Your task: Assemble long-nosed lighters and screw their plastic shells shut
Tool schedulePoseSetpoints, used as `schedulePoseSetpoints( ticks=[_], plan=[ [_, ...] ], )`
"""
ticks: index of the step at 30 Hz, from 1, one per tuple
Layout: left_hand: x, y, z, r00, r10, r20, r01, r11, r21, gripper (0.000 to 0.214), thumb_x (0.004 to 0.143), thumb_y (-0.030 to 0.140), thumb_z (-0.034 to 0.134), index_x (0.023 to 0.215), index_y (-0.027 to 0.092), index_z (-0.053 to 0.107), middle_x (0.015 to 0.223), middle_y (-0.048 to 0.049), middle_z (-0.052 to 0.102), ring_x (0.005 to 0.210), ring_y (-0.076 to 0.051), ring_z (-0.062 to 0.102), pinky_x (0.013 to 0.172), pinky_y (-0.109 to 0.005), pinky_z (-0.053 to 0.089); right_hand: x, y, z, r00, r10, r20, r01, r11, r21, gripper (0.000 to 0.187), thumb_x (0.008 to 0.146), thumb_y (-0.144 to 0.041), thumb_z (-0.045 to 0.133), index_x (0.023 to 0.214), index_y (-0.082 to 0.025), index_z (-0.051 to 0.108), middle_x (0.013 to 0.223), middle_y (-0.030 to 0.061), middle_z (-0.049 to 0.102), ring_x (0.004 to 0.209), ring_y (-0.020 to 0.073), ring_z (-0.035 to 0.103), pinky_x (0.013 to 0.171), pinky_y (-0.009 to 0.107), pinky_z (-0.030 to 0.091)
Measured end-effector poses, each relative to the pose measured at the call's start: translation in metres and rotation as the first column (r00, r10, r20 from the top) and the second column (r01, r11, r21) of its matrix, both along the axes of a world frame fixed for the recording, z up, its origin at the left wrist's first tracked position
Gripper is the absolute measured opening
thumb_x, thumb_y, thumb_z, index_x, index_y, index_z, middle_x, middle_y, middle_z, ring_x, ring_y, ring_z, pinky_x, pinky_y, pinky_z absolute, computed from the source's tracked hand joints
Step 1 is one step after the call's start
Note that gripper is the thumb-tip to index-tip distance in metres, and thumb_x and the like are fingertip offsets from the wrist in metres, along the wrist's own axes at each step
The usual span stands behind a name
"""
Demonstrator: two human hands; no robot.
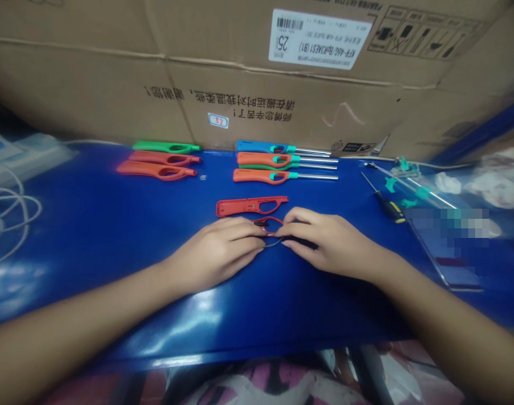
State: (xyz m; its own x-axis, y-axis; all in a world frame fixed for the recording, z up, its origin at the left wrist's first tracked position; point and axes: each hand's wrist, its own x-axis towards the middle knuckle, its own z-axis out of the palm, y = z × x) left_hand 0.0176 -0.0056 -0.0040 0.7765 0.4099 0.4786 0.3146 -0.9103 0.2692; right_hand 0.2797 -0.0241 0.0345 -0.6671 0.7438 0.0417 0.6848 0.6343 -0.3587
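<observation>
My left hand (217, 253) and my right hand (327, 242) rest on the blue table (113, 236), their fingertips meeting over a small part with thin red and black wires (269, 228). Both hands pinch it; what lies under the fingers is mostly hidden. Just beyond the fingers lies an open red lighter-handle half (248, 206).
Three finished lighters with metal tubes (282, 161) lie at the back centre. Three handle shells, one green and two orange (162, 158), lie back left. A screwdriver (386, 203) and loose tubes with teal parts (409, 183) sit right. A big cardboard box (240, 67) stands behind. White cable (8, 219) lies left.
</observation>
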Motion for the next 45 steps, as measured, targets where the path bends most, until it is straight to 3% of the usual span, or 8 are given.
schedulePoseSetpoints(
  ticks=[26,30,32,33,35,37,42,45],
  plan=[
    [-0.002,0.005,0.005,0.996,0.089,0.016,-0.089,0.995,-0.050,0.031,0.097,0.021,0.059,0.127,0.019,0.064,0.121,-0.0100,0.070,0.113,-0.023,0.065,0.098,-0.040,0.054,-0.001,0.002,-0.002,0.994,-0.012,-0.110,0.005,0.998,-0.066,0.022,0.100,-0.027,0.052,0.116,-0.023,0.068,0.110,0.0059,0.066,0.096,0.0173,0.065,0.083,0.030,0.051],
    [-0.003,0.008,0.001,0.994,0.111,-0.012,-0.112,0.991,-0.079,0.030,0.097,0.019,0.057,0.126,0.020,0.066,0.121,-0.0092,0.070,0.114,-0.024,0.065,0.098,-0.041,0.053,0.020,0.018,0.007,0.978,-0.106,-0.180,0.116,0.992,0.045,0.017,0.097,-0.027,0.056,0.103,-0.022,0.071,0.101,0.0055,0.070,0.086,0.0175,0.065,0.076,0.030,0.050],
    [-0.003,0.008,-0.001,0.994,0.106,-0.002,-0.106,0.990,-0.089,0.031,0.097,0.017,0.055,0.126,0.020,0.066,0.121,-0.0092,0.070,0.114,-0.023,0.065,0.098,-0.041,0.053,0.047,0.032,0.016,0.935,-0.295,-0.195,0.331,0.924,0.191,0.015,0.095,-0.027,0.057,0.096,-0.022,0.072,0.098,0.0065,0.072,0.086,0.0199,0.065,0.079,0.032,0.049],
    [-0.004,0.009,-0.002,0.995,0.102,0.005,-0.102,0.991,-0.086,0.031,0.098,0.017,0.055,0.126,0.020,0.066,0.121,-0.0092,0.070,0.114,-0.023,0.064,0.098,-0.040,0.053,0.064,0.038,0.020,0.880,-0.444,-0.171,0.475,0.842,0.257,0.016,0.094,-0.028,0.057,0.096,-0.021,0.072,0.100,0.0080,0.072,0.088,0.0218,0.065,0.081,0.034,0.048],
    [-0.004,0.009,-0.003,0.995,0.100,0.014,-0.099,0.992,-0.074,0.030,0.098,0.016,0.054,0.126,0.021,0.066,0.122,-0.0088,0.070,0.115,-0.023,0.064,0.098,-0.040,0.052,0.101,0.050,0.026,0.632,-0.774,-0.042,0.742,0.588,0.323,0.017,0.090,-0.028,0.059,0.097,-0.021,0.073,0.105,0.0104,0.072,0.094,0.0252,0.065,0.086,0.036,0.047],
    [-0.004,0.009,-0.003,0.994,0.105,0.017,-0.104,0.993,-0.062,0.030,0.098,0.017,0.054,0.125,0.021,0.066,0.122,-0.0086,0.070,0.115,-0.023,0.064,0.099,-0.040,0.052,0.134,0.057,0.029,0.475,-0.880,0.004,0.832,0.451,0.322,0.019,0.086,-0.020,0.059,0.096,-0.015,0.075,0.101,0.0173,0.071,0.092,0.0296,0.066,0.083,0.039,0.047],
    [-0.004,0.011,-0.004,0.993,0.116,0.012,-0.116,0.992,-0.053,0.028,0.098,0.019,0.054,0.122,0.022,0.068,0.124,-0.0083,0.069,0.116,-0.024,0.063,0.100,-0.041,0.051,0.169,0.067,0.015,0.240,-0.968,0.071,0.918,0.250,0.309,0.022,0.083,-0.021,0.062,0.097,-0.014,0.076,0.100,0.0199,0.071,0.098,0.0344,0.067,0.080,0.042,0.048],
    [-0.004,0.011,-0.004,0.992,0.129,0.003,-0.128,0.989,-0.069,0.029,0.098,0.019,0.054,0.123,0.022,0.067,0.126,-0.0081,0.068,0.119,-0.024,0.062,0.101,-0.041,0.050,0.164,0.073,0.001,0.195,-0.976,0.098,0.932,0.215,0.292,0.022,0.080,-0.025,0.066,0.098,-0.017,0.075,0.107,0.0181,0.070,0.103,0.0355,0.066,0.083,0.044,0.049]
  ],
)
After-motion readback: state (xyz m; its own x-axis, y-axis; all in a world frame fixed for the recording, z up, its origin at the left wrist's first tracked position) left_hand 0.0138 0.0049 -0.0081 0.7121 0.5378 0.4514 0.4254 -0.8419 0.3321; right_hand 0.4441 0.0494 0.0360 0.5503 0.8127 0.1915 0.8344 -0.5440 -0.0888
